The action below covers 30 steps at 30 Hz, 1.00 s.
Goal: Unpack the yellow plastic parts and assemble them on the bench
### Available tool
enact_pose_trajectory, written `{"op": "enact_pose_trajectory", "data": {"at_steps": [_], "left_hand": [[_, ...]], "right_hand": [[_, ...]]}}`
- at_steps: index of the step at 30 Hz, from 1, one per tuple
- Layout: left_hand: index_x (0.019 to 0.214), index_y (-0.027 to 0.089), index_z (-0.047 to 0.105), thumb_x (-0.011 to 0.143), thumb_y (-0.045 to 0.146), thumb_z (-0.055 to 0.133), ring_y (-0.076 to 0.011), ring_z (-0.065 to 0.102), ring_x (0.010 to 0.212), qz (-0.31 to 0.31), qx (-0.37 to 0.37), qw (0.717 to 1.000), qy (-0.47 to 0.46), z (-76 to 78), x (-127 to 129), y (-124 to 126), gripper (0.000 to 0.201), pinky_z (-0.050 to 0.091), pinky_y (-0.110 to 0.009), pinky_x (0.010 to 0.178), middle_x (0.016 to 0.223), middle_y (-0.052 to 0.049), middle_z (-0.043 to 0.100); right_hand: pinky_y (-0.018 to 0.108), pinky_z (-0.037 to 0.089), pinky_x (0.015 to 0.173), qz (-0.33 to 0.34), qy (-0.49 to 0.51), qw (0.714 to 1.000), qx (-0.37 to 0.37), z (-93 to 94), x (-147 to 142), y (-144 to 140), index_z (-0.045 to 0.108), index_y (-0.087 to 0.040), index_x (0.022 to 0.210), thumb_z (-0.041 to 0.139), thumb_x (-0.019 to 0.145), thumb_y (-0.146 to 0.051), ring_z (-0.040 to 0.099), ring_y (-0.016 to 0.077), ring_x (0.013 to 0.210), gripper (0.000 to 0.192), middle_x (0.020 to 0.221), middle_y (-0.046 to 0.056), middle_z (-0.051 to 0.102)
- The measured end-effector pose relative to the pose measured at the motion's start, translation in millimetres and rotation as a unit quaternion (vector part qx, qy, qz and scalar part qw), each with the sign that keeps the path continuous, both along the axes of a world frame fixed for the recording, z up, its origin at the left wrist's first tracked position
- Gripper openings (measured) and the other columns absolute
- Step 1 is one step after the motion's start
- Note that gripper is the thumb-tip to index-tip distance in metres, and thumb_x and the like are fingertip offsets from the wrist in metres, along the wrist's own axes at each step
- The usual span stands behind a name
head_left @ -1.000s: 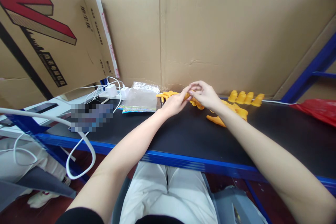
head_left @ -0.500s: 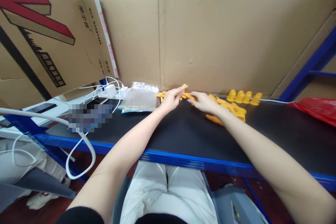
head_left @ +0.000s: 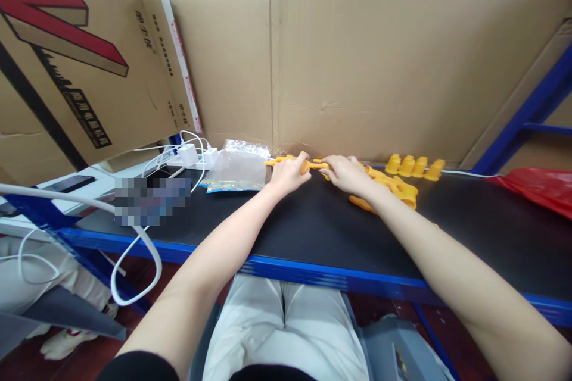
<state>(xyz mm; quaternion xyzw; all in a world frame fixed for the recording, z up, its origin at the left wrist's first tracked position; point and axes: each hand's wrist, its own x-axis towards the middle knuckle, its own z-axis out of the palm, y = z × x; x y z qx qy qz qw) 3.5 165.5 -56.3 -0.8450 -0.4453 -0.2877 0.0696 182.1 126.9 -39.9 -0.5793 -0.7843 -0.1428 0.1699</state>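
Observation:
My left hand (head_left: 287, 176) is closed around an orange-yellow plastic piece (head_left: 305, 167), with more orange parts (head_left: 273, 162) showing just beyond its wrist side. A thin stick-like section (head_left: 318, 165) reaches from that piece to the fingertips of my right hand (head_left: 345, 175), whose fingers are bent onto it. Whether the section is one part or two joined parts is hidden by the fingers. Behind and beside my right wrist lie larger orange plastic parts (head_left: 404, 191), with a curved one (head_left: 361, 203) partly under the forearm.
Several yellow cup-shaped pieces (head_left: 406, 165) stand in a row at the back right. A clear plastic bag (head_left: 239, 169) lies left of my hands. White chargers and cables (head_left: 187, 156) are farther left, a red bag (head_left: 540, 187) far right. Cardboard (head_left: 357, 71) walls the back of the black tabletop (head_left: 304, 226).
My left hand has lowered slightly and its raised fingers have curled around the orange piece. The thin section between the hands now shows more plainly. My right hand has hardly moved.

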Motion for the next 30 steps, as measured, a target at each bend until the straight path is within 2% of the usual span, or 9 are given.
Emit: {"op": "enact_pose_trajectory", "data": {"at_steps": [6, 12, 16, 18, 21, 26, 30], "left_hand": [[0.115, 0.024, 0.052, 0.080, 0.030, 0.055, -0.0237, 0.066, 0.086, 0.017, -0.011, 1.000, 0.008, 1.5, 2.4, -3.9, 0.035, 0.045, -0.031, 0.074, 0.090, -0.006, 0.069], [0.115, 0.024, 0.053, 0.080, 0.030, 0.055, -0.0227, 0.065, 0.090, 0.019, -0.028, 0.999, -0.026, 4.1, 3.7, -7.1, 0.035, 0.045, -0.030, 0.075, 0.093, -0.005, 0.070], [0.115, 0.023, 0.054, 0.079, 0.031, 0.056, -0.0236, 0.065, 0.090, 0.014, -0.028, 0.999, -0.022, 3.1, 1.4, -5.0, 0.036, 0.045, -0.030, 0.075, 0.094, -0.006, 0.070], [0.114, 0.023, 0.054, 0.079, 0.030, 0.056, -0.0240, 0.065, 0.090, 0.012, -0.027, 0.999, -0.013, 2.1, -0.1, -3.1, 0.036, 0.045, -0.031, 0.074, 0.095, -0.006, 0.070], [0.114, 0.024, 0.054, 0.079, 0.030, 0.056, -0.0240, 0.065, 0.091, 0.007, -0.025, 1.000, -0.003, 0.8, -1.4, -0.4, 0.036, 0.045, -0.031, 0.074, 0.095, -0.006, 0.069], [0.115, 0.023, 0.053, 0.079, 0.030, 0.055, -0.0236, 0.065, 0.088, 0.003, -0.017, 1.000, -0.003, -0.8, -0.6, 1.4, 0.036, 0.045, -0.030, 0.072, 0.091, -0.005, 0.070], [0.114, 0.024, 0.053, 0.079, 0.030, 0.055, -0.0236, 0.066, 0.086, 0.003, -0.009, 1.000, -0.003, -0.4, -0.9, 0.9, 0.036, 0.045, -0.029, 0.070, 0.090, -0.005, 0.070]], "right_hand": [[0.036, 0.031, 0.081, -0.015, -0.044, 0.999, 0.003, 0.0, 1.5, 1.9, 0.059, -0.015, 0.102, 0.045, 0.092, -0.027, 0.059, 0.0249, 0.094, 0.021, 0.103, 0.012, 0.067], [0.034, 0.030, 0.078, 0.001, -0.052, 0.996, 0.069, -0.7, 7.3, 5.4, 0.055, -0.015, 0.100, 0.047, 0.089, -0.025, 0.058, 0.0244, 0.089, 0.017, 0.098, 0.012, 0.066], [0.032, 0.032, 0.075, 0.033, -0.054, 0.998, 0.029, -3.4, 11.0, 6.8, 0.055, -0.015, 0.106, 0.043, 0.092, -0.030, 0.057, 0.0249, 0.094, 0.024, 0.105, 0.013, 0.065], [0.033, 0.033, 0.076, 0.027, -0.058, 0.998, 0.003, -4.0, 10.4, 6.4, 0.055, -0.016, 0.109, 0.039, 0.093, -0.030, 0.057, 0.0248, 0.095, 0.027, 0.107, 0.013, 0.064], [0.035, 0.032, 0.078, 0.003, -0.072, 0.997, -0.017, -3.4, 8.1, 5.2, 0.057, -0.015, 0.104, 0.036, 0.094, -0.028, 0.057, 0.0243, 0.092, 0.026, 0.102, 0.013, 0.065], [0.033, 0.030, 0.078, 0.015, -0.071, 0.997, 0.026, -2.1, 10.6, 5.7, 0.053, -0.016, 0.099, 0.045, 0.090, -0.027, 0.058, 0.0226, 0.090, 0.016, 0.100, 0.011, 0.065], [0.032, 0.033, 0.075, 0.020, -0.053, 0.998, 0.040, -3.1, 15.7, 8.3, 0.051, -0.016, 0.105, 0.049, 0.088, -0.028, 0.059, 0.0232, 0.088, 0.021, 0.099, 0.012, 0.066]]}}
